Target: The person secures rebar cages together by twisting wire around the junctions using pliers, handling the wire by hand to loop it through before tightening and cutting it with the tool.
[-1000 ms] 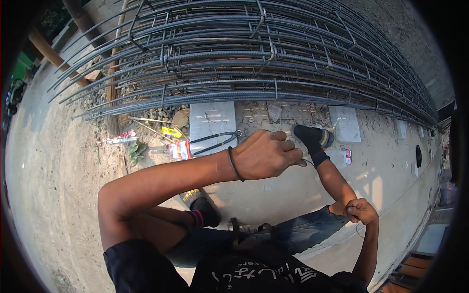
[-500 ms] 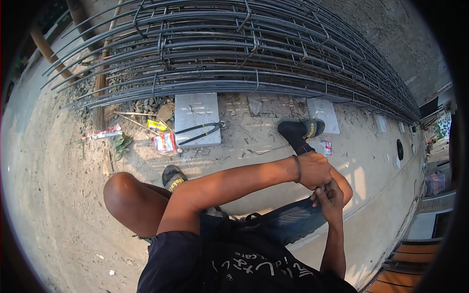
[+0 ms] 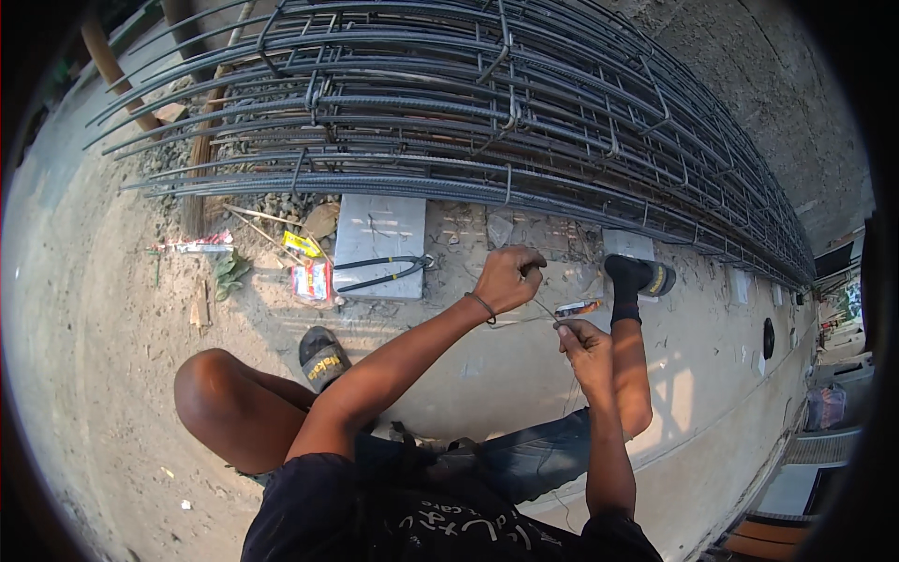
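My left hand (image 3: 508, 280), with a dark band round the wrist, is raised ahead of me with its fingers bent together on thin wire. My right hand (image 3: 588, 354) pinches the thin tie wire (image 3: 541, 310) between thumb and forefinger, lower and to the right. The wire bends across the gap between both hands, and loose strands hang below the right one. Left of my hands, long-handled nippers (image 3: 379, 272) with yellow bands lie on a pale slab (image 3: 382, 225).
Stacked rebar cages (image 3: 403, 103) stretch across the far side. A red-and-white packet (image 3: 311, 280) and a yellow packet (image 3: 302, 244) lie left of the slab. My sandalled feet stand on the dusty ground, and another pale slab (image 3: 629, 244) lies by the right foot.
My hands, together near my right knee before, are now apart, with wire visible between them. The left hand has moved left and away from me. My right foot has shifted right.
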